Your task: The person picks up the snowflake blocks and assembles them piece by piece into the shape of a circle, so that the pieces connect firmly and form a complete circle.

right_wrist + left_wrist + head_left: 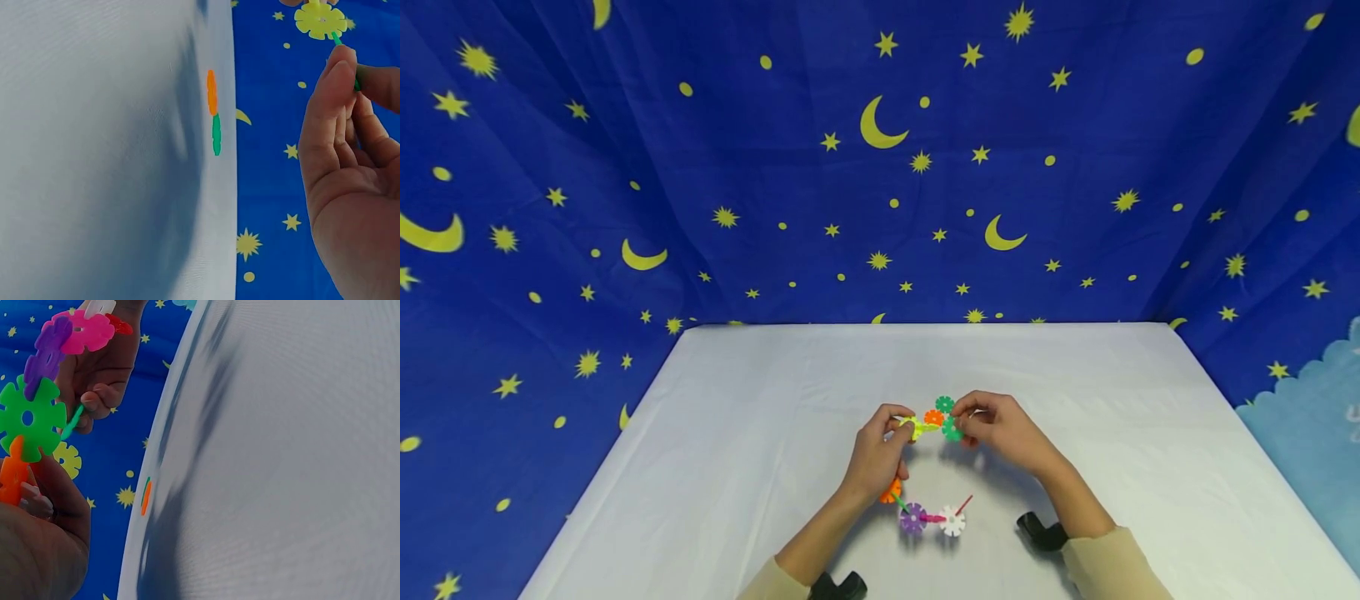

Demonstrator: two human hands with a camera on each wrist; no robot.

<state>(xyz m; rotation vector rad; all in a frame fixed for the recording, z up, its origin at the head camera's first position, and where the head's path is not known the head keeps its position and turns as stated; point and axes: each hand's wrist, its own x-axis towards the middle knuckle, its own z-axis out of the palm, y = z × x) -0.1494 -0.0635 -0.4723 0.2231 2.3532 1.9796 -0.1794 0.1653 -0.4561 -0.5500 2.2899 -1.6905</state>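
My left hand [872, 454] pinches a yellow notched disc [912, 428] at one end of a curved chain of interlocking plastic snowflake discs. The chain hangs toward me through an orange disc [891, 492], a green disc [31, 417], a purple disc [912, 518], a pink disc [81, 331], a white disc [952, 522] and a red disc [966, 503]. Between thumb and fingers, my right hand [1007, 429] pinches another green disc [951, 430]. Its edge meets the yellow end, seen edge-on in the right wrist view.
Beyond my hands, an orange disc [934, 417] and a green disc [944, 403] lie touching on the white table [760, 417]. A blue curtain [790, 150] with moons and stars surrounds the table's back and sides. Black devices [1040, 532] sit by both forearms.
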